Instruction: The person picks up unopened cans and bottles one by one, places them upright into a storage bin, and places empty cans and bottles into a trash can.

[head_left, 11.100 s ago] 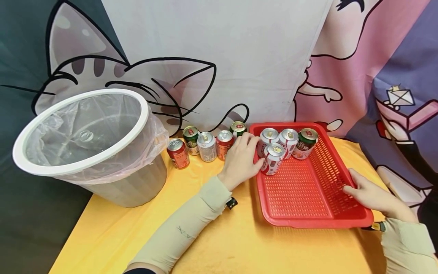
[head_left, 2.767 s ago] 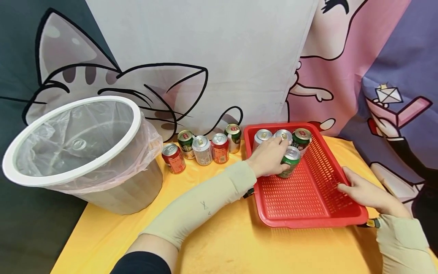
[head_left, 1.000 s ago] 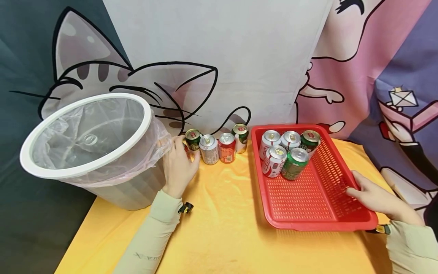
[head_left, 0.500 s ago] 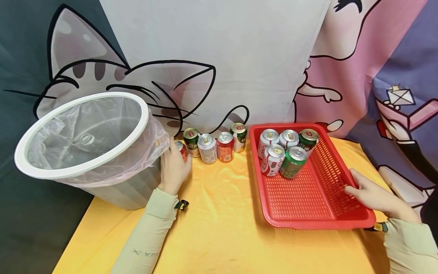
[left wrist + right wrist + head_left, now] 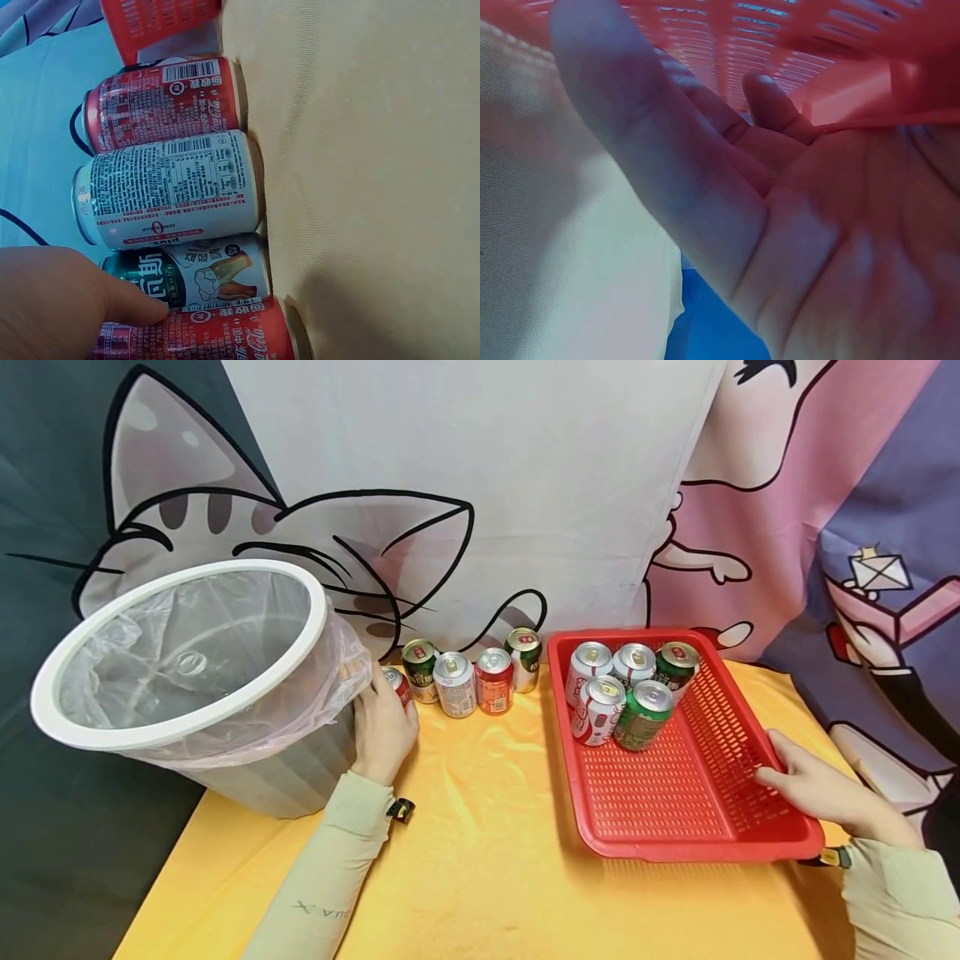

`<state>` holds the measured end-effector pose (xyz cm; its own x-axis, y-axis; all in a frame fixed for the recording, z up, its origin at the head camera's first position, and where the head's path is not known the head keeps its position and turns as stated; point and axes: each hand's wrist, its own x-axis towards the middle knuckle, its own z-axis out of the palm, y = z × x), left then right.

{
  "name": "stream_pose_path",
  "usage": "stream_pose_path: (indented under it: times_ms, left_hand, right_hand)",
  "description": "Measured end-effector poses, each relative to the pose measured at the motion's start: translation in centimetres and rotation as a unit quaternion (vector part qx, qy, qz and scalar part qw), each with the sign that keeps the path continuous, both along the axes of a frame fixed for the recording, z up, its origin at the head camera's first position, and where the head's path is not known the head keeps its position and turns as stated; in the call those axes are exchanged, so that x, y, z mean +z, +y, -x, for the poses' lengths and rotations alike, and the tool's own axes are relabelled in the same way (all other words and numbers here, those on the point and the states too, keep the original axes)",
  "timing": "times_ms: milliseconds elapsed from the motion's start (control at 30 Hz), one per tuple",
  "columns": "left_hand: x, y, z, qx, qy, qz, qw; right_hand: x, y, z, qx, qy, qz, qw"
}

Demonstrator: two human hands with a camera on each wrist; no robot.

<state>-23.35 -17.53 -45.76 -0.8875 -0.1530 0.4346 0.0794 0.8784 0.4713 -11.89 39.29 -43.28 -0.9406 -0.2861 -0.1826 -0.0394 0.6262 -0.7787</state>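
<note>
My left hand (image 5: 382,727) holds a red soda can (image 5: 399,685) at the left end of a row, right beside the bin. Its thumb lies on the can's side in the left wrist view; the other fingers are hidden. To the right in the row stand a green can (image 5: 421,672), a silver-white can (image 5: 454,685), another red can (image 5: 494,682) and a green-and-white can (image 5: 523,658). My right hand (image 5: 821,789) grips the right side of a red plastic basket (image 5: 686,850), thumb over the rim. Several upright cans fill the basket's back left, including a green can (image 5: 643,716).
A grey bin (image 5: 288,785) with a white rim and clear liner stands on the left. A yellow cloth (image 5: 480,885) covers the table. Behind it hangs a printed cartoon curtain (image 5: 487,460).
A green can has joined those in the basket. My left hand has left the basket and moved left to the end red can. My right hand stays on the basket.
</note>
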Motion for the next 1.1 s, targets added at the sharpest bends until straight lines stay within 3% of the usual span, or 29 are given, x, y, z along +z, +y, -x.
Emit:
stream_pose_path:
  times_ms: [733,933,1100]
  left_hand:
    - [1.8,0.4,-1.3,-0.028,-0.025,0.005,0.9993]
    - [3.0,0.6,-2.2,-0.04,-0.032,0.01,0.9986]
    - [4.6,0.9,-3.1,-0.052,-0.055,-0.011,0.9971]
  right_hand:
    - [0.0,0.0,-0.1,-0.002,0.021,-0.011,0.9997]
    - [0.0,0.0,-0.1,-0.001,0.021,-0.012,0.9997]
    - [-0.1,-0.1,-0.2,-0.003,0.018,-0.011,0.9998]
